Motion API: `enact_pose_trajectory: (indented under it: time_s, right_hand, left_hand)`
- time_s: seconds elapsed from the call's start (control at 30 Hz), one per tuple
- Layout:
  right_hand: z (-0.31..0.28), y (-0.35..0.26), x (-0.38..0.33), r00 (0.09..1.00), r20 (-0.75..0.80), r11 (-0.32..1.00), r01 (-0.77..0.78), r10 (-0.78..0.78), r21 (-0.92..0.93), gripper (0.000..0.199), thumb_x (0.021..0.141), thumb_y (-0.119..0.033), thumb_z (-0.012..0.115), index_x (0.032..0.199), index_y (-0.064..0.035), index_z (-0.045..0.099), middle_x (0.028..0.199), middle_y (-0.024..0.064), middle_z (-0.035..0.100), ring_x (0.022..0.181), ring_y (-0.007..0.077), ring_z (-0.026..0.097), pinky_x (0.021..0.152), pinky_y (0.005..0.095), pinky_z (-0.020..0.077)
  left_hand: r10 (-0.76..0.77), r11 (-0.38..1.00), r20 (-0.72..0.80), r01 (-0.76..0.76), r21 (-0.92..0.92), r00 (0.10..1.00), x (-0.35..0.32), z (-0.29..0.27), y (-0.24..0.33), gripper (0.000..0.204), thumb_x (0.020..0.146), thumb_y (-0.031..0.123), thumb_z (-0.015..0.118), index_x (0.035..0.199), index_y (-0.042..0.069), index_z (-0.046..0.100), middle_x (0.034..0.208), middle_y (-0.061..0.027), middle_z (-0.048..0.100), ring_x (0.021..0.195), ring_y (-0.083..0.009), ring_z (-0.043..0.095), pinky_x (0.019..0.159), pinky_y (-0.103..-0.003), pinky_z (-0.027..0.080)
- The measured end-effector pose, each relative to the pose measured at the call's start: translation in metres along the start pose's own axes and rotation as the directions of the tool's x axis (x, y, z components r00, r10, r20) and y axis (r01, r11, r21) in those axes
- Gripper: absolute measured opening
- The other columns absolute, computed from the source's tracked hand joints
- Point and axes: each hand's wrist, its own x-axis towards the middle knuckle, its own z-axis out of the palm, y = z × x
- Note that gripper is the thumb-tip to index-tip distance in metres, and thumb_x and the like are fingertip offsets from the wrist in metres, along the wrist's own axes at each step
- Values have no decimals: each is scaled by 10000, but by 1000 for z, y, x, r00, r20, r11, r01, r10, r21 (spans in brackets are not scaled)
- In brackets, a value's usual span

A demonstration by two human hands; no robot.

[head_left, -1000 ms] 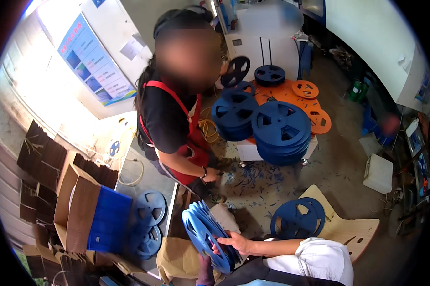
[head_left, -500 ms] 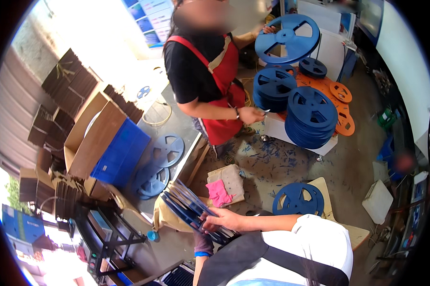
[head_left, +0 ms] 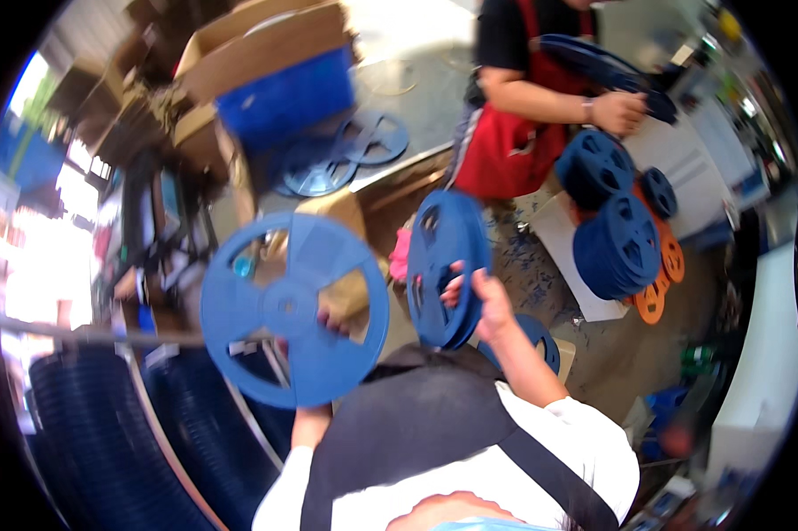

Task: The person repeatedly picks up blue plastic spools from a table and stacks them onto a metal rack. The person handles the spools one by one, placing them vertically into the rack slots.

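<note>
My left hand (head_left: 332, 324) is mostly hidden behind a large blue plastic reel (head_left: 328, 248) with wide cut-outs. Dark-gloved fingertips show through one cut-out, gripping the reel, which faces me nearly flat-on. To its right, my right hand (head_left: 494, 305) is closed around a few blue reels (head_left: 434, 239) pressed together and standing on edge. Its fingers reach into an opening of the nearest reel. The two sets of reels are apart, both in front of my dark apron.
Rows of dark blue reels (head_left: 98, 434) stand at the lower left, split by pale dividers. Loose reels (head_left: 372, 137) and a blue crate (head_left: 288, 97) rest on the metal table. At right, a co-worker's hand (head_left: 618, 113) holds a reel above reel stacks (head_left: 617, 248).
My view has swung left toward the reel rows. The bundle formerly held together is now split between my hands. The co-worker's reel has tilted from face-on to edge-on.
</note>
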Motion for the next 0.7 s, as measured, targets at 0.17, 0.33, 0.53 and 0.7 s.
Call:
enact_pose_trajectory:
  time_s: [0.17,0.33,0.53,0.7]
  right_hand:
    - [-42,-21,-26,988,81,967,112,-133,228,604,907,-508,524,1281,-36,471,867,55,610,792,189,594,743,330,484]
    - [-49,-29,-17,948,208,877,123,-242,464,638,896,-512,543,1295,-23,453,856,46,564,747,175,539,686,324,451]
    - [-34,-28,-8,933,240,817,87,-267,570,575,941,-431,519,1337,-25,421,898,54,569,810,185,579,750,334,505]
    - [11,-29,-4,900,387,944,71,-200,322,673,925,-538,449,1357,-25,393,1202,176,598,1121,323,581,905,414,507]
  left_hand:
    - [-42,999,313,47,-9,949,7,-31,26,877,787,550,669,1396,13,337,1388,-131,427,1217,-289,453,1037,-440,377]
    - [194,976,182,-208,61,964,-17,-11,51,846,793,520,674,1410,49,339,1372,-136,434,1239,-290,436,1021,-452,394]
    - [96,933,-94,-57,355,991,-22,23,54,716,818,432,674,1359,31,428,1278,-131,502,1107,-250,504,980,-370,412]
    - [195,711,-306,80,698,932,11,-27,40,521,858,306,640,1271,10,526,1128,-71,572,927,-173,564,837,-304,450]
